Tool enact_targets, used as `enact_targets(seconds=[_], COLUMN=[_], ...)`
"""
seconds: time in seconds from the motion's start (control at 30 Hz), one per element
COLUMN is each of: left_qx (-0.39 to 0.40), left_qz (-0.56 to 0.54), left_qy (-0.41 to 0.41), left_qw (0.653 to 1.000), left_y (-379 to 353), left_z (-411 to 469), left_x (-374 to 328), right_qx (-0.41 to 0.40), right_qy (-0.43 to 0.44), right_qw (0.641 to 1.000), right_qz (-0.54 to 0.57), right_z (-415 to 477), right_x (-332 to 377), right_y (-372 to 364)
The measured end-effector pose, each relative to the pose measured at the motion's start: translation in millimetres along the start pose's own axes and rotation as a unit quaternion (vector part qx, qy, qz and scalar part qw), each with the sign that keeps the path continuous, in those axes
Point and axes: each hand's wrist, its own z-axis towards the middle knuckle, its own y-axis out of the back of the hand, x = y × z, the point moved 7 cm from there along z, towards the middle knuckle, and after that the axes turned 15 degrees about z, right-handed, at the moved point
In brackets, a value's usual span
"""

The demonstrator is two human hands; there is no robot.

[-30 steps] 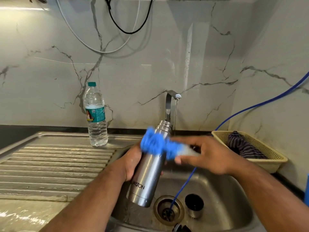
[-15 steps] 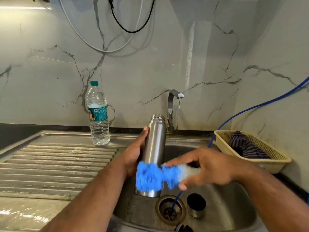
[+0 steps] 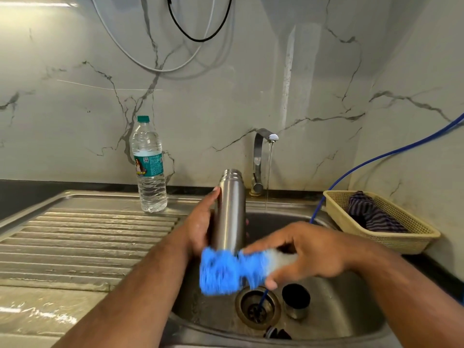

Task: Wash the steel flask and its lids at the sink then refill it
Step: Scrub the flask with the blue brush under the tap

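The left hand [image 3: 198, 227] grips the tall cylindrical steel flask [image 3: 231, 209] upright over the left edge of the steel sink basin [image 3: 351, 310]. The right hand [image 3: 311, 252] holds a fluffy blue scrubber [image 3: 223, 272], which is blurred and seemingly against the flask's base. A small steel cup-shaped lid [image 3: 296, 301] stands near the basin's front edge.

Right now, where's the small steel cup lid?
Head view: the small steel cup lid stands mouth-up on the floor of the steel sink basin, just right of the round drain, below the right hand gripping the blue fluffy scrubber.
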Motion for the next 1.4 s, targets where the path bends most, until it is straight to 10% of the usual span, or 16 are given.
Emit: enact_targets(seconds=[0.07,0.23,0.5,0.73,1.0,1.2,1.4], left_qx=[0.003,0.009,-0.016,0.024,-0.012,-0.003,-0.024], left_qz=[0.004,0.053,0.064,0.073,0.04,0.059,0.055], left_qy=[0.001,-0.014,-0.028,-0.046,-0.018,-0.004,-0.003], left_qw=[1.0,0.998,0.997,0.996,0.999,0.998,0.998], left_y=[5,-1,8,-7,8,-3,2], left_z=[2,6,9,7,5,6,2], left_x=[2,5,1,2,4,6,4], right_qx=[-0.004,-0.365,0.011,-0.332,-0.041,-0.388,-0.023], right_qy=[0.02,0.055,0.001,0.05,0.015,0.027,0.003], right_qw=[1.0,0.929,0.998,0.942,0.998,0.921,0.997], right_qz=[-0.014,-0.035,0.056,0.001,0.044,0.016,0.071], right_z=[1,-12,-8,-6,-4,-11,-7], right_x=[0,-9,0,-17,-4,-27,-6], right_y=[1,57,5,54,12,64,12])
